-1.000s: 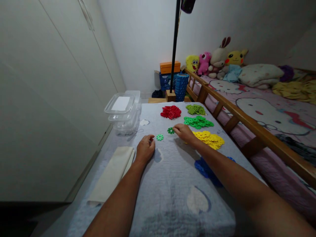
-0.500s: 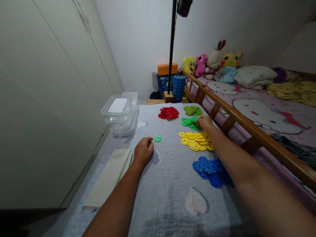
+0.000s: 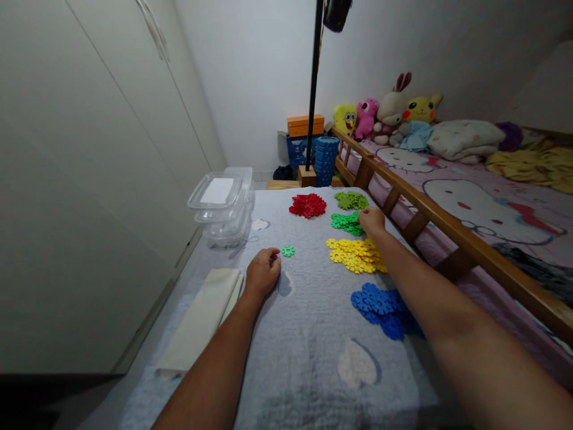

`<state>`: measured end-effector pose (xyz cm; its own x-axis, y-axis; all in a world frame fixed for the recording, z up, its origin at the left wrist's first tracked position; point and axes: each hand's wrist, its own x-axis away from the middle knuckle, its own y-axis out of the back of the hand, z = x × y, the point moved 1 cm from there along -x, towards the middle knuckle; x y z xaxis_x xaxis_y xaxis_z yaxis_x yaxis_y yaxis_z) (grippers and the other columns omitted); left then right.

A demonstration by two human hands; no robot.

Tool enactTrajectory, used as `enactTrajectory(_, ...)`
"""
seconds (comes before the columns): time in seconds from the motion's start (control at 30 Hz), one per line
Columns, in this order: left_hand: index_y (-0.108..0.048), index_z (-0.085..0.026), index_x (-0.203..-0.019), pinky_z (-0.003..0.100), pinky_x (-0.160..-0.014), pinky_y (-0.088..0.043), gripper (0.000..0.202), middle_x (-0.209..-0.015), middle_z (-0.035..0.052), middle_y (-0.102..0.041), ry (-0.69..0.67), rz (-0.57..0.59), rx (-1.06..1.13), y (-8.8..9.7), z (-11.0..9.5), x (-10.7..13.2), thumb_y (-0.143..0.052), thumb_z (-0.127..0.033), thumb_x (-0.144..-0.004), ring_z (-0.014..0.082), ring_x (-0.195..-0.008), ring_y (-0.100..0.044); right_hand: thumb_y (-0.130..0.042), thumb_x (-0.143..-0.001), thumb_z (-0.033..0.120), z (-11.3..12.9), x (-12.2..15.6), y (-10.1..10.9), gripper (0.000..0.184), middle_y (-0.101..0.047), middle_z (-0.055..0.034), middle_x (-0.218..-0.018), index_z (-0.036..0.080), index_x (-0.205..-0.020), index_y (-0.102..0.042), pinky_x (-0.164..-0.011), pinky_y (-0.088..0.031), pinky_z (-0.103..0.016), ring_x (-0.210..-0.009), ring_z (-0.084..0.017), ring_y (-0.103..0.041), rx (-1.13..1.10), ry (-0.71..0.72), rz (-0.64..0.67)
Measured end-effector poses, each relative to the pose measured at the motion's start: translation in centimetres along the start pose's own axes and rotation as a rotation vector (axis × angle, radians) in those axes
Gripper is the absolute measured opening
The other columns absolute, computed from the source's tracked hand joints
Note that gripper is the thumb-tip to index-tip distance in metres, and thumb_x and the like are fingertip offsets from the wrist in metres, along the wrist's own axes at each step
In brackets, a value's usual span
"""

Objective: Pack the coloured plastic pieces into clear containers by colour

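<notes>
On the cloth-covered table, my left hand [image 3: 263,272] rests with its fingers loosely curled and a gap by the thumb; I see nothing in it. Just beyond its fingertips a single light green snowflake disc [image 3: 288,251] lies flat. My right hand [image 3: 371,220] is at the right end of the green snowflake disc pile [image 3: 345,223], fingers drawn together in a pinch. What they hold, if anything, is hidden. Nearer me, under my right forearm, are a yellow disc pile [image 3: 353,255] and a blue disc pile [image 3: 380,304], each partly covered by the arm.
A red disc pile [image 3: 308,205] and an olive-green disc pile [image 3: 351,200] lie at the table's far end. Clear plastic boxes [image 3: 221,206] are stacked at the left, behind a folded cream cloth [image 3: 201,322]. A wooden bed rail [image 3: 416,221] runs along the right side.
My right hand has lifted or drawn slightly away from the green pile, its fingers closer together. My left hand stays beside the single disc. The whole view has shifted slightly.
</notes>
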<state>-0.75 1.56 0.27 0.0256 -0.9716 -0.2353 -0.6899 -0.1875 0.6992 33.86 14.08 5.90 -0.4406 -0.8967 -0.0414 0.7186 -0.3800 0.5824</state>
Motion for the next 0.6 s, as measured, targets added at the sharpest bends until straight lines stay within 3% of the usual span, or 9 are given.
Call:
enactTrajectory(0.07,-0.073,-0.019,-0.109,0.033,-0.088,-0.054,0.025,-0.099,0.0070,-0.075,0.005,0.001,0.014,0.0,0.0,0.0,-0.060,-0.019,-0.087,0.0207,-0.090,-0.070,-0.058,-0.081,0.010,1.2,1.3,-0.9,0.017,-0.071,-0.0037,-0.070,0.017,-0.082,-0.073,-0.065,-0.044,-0.022,-0.074,-0.017,-0.064,0.094,0.116,0.042)
enactTrajectory(0.17,-0.073,-0.018,-0.111,0.033,-0.088,-0.054,0.027,-0.099,0.0073,-0.075,0.030,0.007,0.030,0.1,-0.2,0.0,-0.060,-0.018,-0.087,0.0202,-0.088,-0.069,-0.058,-0.082,0.013,3.2,4.6,-3.7,0.018,-0.073,-0.0027,-0.075,0.016,-0.083,-0.076,-0.070,-0.045,-0.023,-0.076,-0.016,-0.064,0.195,0.333,0.248)
enactTrajectory(0.27,-0.073,-0.018,-0.113,0.033,-0.087,-0.054,0.028,-0.099,0.0077,-0.075,0.049,0.008,0.040,0.3,-0.4,0.0,-0.059,-0.019,-0.088,0.0201,-0.087,-0.069,-0.067,-0.080,0.014,4.6,8.8,-7.1,0.013,-0.076,-0.0025,-0.084,0.018,-0.086,-0.078,-0.076,-0.047,-0.024,-0.080,-0.016,-0.065,0.272,0.523,0.494)
enactTrajectory(0.33,-0.073,-0.017,-0.113,0.033,-0.087,-0.054,0.028,-0.100,0.0081,-0.075,0.049,0.012,0.043,0.4,-0.5,0.1,-0.059,-0.019,-0.089,0.0198,-0.086,-0.069,-0.076,-0.077,0.018,5.2,11.3,-8.9,0.024,-0.077,-0.0060,-0.099,0.018,-0.101,-0.080,-0.084,-0.048,-0.025,-0.091,-0.018,-0.067,0.310,0.608,0.584)
enactTrajectory(0.4,-0.073,-0.017,-0.113,0.034,-0.088,-0.054,0.028,-0.101,0.0084,-0.075,0.043,0.011,0.042,0.5,-0.5,0.1,-0.059,-0.019,-0.089,0.0196,-0.086,-0.069,-0.077,-0.082,0.023,5.5,13.1,-10.1,0.036,-0.073,-0.0124,-0.115,0.016,-0.117,-0.077,-0.093,-0.047,-0.029,-0.105,-0.022,-0.065,0.429,0.741,0.619)
enactTrajectory(0.47,-0.073,-0.017,-0.112,0.034,-0.088,-0.054,0.027,-0.100,0.0083,-0.075,0.036,0.009,0.041,0.5,-0.5,0.2,-0.059,-0.019,-0.089,0.0196,-0.086,-0.069,-0.073,-0.089,0.029,5.6,14.2,-10.7,0.037,-0.068,-0.0156,-0.124,0.016,-0.124,-0.075,-0.096,-0.046,-0.032,-0.113,-0.025,-0.062,0.560,0.839,0.615)
enactTrajectory(0.6,-0.073,-0.018,-0.111,0.034,-0.088,-0.054,0.027,-0.099,0.0077,-0.075,0.035,0.006,0.041,0.5,-0.6,0.2,-0.060,-0.019,-0.088,0.0198,-0.086,-0.069,-0.062,-0.099,0.033,5.6,14.8,-10.9,0.027,-0.068,-0.0135,-0.122,0.018,-0.116,-0.077,-0.092,-0.045,-0.029,-0.113,-0.023,-0.062,0.645,0.899,0.603)
